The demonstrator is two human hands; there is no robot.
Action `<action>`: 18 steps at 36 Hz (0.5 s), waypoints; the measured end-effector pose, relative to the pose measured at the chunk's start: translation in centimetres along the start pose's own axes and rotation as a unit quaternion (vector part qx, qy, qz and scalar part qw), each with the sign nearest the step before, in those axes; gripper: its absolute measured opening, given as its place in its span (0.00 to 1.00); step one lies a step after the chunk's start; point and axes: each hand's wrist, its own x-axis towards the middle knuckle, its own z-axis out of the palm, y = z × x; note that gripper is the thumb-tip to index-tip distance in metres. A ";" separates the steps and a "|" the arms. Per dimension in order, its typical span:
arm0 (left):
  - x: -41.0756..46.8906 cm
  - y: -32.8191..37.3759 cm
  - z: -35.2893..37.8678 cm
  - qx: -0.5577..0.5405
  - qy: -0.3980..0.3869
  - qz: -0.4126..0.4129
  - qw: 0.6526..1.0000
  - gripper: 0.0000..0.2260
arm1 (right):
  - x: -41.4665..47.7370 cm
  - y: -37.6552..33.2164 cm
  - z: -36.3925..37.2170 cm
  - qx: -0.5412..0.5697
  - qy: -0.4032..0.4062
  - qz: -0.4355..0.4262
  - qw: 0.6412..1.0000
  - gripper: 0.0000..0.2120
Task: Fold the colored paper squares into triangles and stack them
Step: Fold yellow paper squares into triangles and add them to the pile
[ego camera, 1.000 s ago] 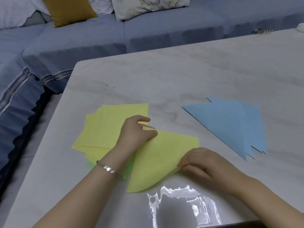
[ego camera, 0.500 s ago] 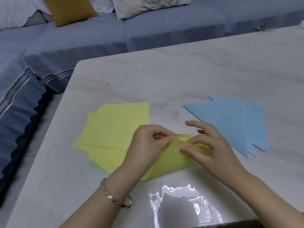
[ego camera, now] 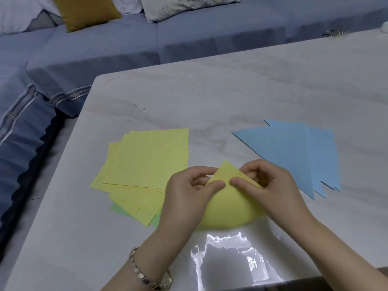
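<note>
a thin, matte yellow sheet is doubled over in a soft, uncreased curve, its corners meeting in a sharp point. both hands pinch that point: the left hand on one side and the right hand on the other, thumbs on top. the sheet lies just right of the fanned stack of yellow squares. a green sheet peeks from under the stack's near edge. flat blue triangles overlap in a staggered pile well right of the stack, on the pale, veined, glossy counter.
</note>
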 end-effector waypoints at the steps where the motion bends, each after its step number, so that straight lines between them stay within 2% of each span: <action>1: 0.0 -0.1 0.0 0.002 0.001 0.000 1.000 0.15 | 0.0 -0.1 0.0 0.015 -0.003 0.004 1.000 0.08; 8: -0.3 0.1 -0.1 0.007 -0.026 0.010 1.000 0.16 | -0.1 -1.3 -0.1 0.022 -0.018 -0.001 1.000 0.12; 13: -0.2 0.1 -0.1 0.008 -0.019 0.021 1.000 0.13 | 0.0 -1.7 0.0 0.033 -0.007 0.005 0.999 0.12; 18: -0.3 0.2 0.0 0.011 -0.022 0.022 0.999 0.14 | 0.0 -1.9 -0.1 0.018 -0.010 0.006 1.000 0.12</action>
